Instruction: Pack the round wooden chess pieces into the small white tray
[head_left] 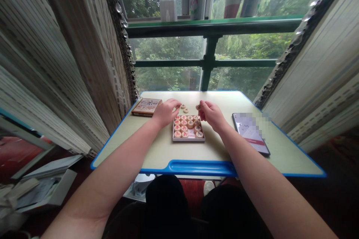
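A shallow white box on the table holds several round wooden pieces with red or dark characters, and part of its floor shows near the front right. Behind it lie two loose pieces, one a little farther back than the other. My left hand is above the box's back left corner, its fingers closed on a round piece. At the back right of the box, my right hand pinches another round piece between thumb and fingers.
A brown patterned box lid lies at the table's back left. On the right is a phone. The table has a blue edge, with a blue tray groove in front. Cans and cups stand on the window ledge.
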Motion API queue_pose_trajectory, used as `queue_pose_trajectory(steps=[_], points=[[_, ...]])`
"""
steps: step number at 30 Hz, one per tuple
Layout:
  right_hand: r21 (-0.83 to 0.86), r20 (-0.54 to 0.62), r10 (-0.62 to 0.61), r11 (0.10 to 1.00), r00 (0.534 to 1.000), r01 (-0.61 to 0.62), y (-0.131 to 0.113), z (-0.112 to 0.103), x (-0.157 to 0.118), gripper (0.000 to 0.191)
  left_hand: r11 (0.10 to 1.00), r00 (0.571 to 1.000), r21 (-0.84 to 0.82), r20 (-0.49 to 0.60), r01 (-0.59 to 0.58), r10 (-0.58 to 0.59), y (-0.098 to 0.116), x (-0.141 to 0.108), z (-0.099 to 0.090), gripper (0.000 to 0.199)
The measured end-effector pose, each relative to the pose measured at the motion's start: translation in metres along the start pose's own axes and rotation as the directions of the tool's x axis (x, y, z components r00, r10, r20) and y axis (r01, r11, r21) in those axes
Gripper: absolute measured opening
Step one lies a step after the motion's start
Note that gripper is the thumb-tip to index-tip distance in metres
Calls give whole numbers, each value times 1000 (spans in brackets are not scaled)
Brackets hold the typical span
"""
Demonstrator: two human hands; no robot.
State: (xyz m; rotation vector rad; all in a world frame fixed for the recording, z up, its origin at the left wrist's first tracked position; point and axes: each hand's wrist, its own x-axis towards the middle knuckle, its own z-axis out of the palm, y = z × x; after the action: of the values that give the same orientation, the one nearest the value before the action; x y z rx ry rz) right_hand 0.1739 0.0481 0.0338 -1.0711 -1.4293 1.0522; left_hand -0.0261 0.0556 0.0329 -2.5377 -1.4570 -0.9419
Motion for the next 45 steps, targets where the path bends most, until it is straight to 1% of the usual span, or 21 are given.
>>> queue_pose_trajectory(steps=[5,8,11,15,22,28,34,37,39,41,43,45], points=[[7,23,-11,1000,1000,10,-2,1,-1,40,993,993,-25,-21,-117,117,9,-3,-1,18],[11,39,-3,1000,999,2,0,3,-1,36,987,988,-38,-8,-153,153,11,-4,-2,19],[19,61,3,1000,998,-4,2,4,-1,30,986,987,-38,4,-160,160,13,-5,-3,19],[8,84,-29,1000,996,29,2,7,-5,26,989,989,-28,19,-148,148,14,-5,-4,19],[33,70,-65,997,995,63,-2,9,-7,28,989,990,-47,30,-137,139,16,-5,-6,22],[54,97,-40,998,994,34,-6,9,-9,28,973,975,-110,77,-201,210,18,-5,-10,28],[-13,119,-58,998,991,60,-6,9,-11,34,981,972,-45,133,-191,195,19,-8,-5,29],[-103,130,-97,989,987,111,-5,8,-11,36,980,968,-23,156,-196,197,20,-8,-5,29],[-239,110,-162,953,981,184,-7,5,-12,33,980,966,-28,164,-196,198,18,-7,-4,30],[-424,111,-253,862,961,276,-12,0,-15,30,983,970,-45,161,-179,184,16,-7,-3,29],[-581,178,-300,736,937,347,-18,-6,-19,28,987,976,-64,151,-150,158,12,-6,-1,26],[-667,291,-242,642,926,377,-24,-11,-25,27,990,982,-68,138,-122,131,8,-5,2,24]])
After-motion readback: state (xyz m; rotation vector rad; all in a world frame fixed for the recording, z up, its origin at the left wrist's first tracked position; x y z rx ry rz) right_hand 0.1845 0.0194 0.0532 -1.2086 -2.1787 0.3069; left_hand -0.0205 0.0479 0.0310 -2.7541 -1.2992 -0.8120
